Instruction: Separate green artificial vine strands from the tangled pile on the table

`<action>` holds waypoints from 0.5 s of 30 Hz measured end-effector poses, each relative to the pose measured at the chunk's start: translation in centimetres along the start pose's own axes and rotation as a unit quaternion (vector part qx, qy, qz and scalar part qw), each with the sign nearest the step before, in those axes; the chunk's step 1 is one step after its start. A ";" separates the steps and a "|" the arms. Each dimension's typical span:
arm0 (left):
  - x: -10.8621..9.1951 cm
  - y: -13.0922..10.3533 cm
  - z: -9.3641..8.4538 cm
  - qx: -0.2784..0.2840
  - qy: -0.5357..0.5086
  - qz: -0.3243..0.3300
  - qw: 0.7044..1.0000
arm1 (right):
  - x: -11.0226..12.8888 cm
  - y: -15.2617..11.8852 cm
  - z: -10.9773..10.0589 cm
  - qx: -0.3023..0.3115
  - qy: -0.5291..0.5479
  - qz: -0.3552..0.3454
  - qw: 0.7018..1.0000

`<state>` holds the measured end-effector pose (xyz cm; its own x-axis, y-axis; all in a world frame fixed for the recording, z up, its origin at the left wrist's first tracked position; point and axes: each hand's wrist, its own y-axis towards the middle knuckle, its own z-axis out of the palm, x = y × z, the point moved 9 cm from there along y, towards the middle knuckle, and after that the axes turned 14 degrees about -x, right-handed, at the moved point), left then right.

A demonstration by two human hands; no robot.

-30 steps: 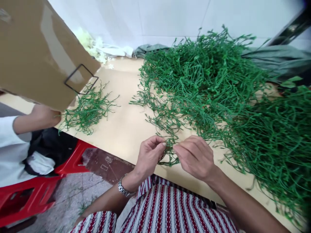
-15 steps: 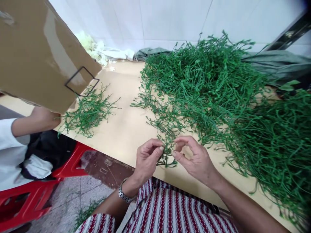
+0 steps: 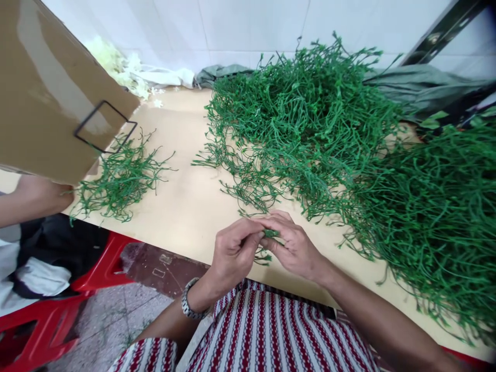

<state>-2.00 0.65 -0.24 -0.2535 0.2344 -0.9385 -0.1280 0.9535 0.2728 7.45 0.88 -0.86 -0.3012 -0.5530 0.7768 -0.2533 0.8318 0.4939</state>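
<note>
My left hand (image 3: 235, 250) is closed in a pinch, thumb against forefinger, over the near part of the table. Its fingertips meet those of my right hand (image 3: 296, 248), which is also closed. Thin green plastic plant stems (image 3: 263, 257) show below and between the fingers; exactly where each hand grips is partly hidden. Just beyond the hands lie loose green stems (image 3: 253, 188), which spread from a large tangled pile (image 3: 302, 111) of the same stems. To the right, another thick pile (image 3: 434, 222) reaches toward the table's front edge.
A cardboard box (image 3: 50, 98) hangs over the left side, near a smaller heap of stems (image 3: 120, 181). Another person's arm (image 3: 34, 199) reaches below it. Pale flowers (image 3: 116, 64) lie by the wall on the table (image 3: 186, 217). Red stools (image 3: 104, 263) stand at the left.
My right hand has come in to the left; the fingertips now meet and cover more of the stems. The whole view has shifted, so the surroundings sit further left.
</note>
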 end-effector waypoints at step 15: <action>0.9 0.5 4.1 0.227 0.052 -0.104 0.967 | 0.3 -1.0 -2.6 0.057 -0.197 -0.104 0.973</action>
<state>1.60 2.07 -1.84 -0.3656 0.0313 -0.9302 0.2413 0.9684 -0.0623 9.97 0.00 -0.07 -0.5554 -0.7032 0.4438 -0.4406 0.7015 0.5601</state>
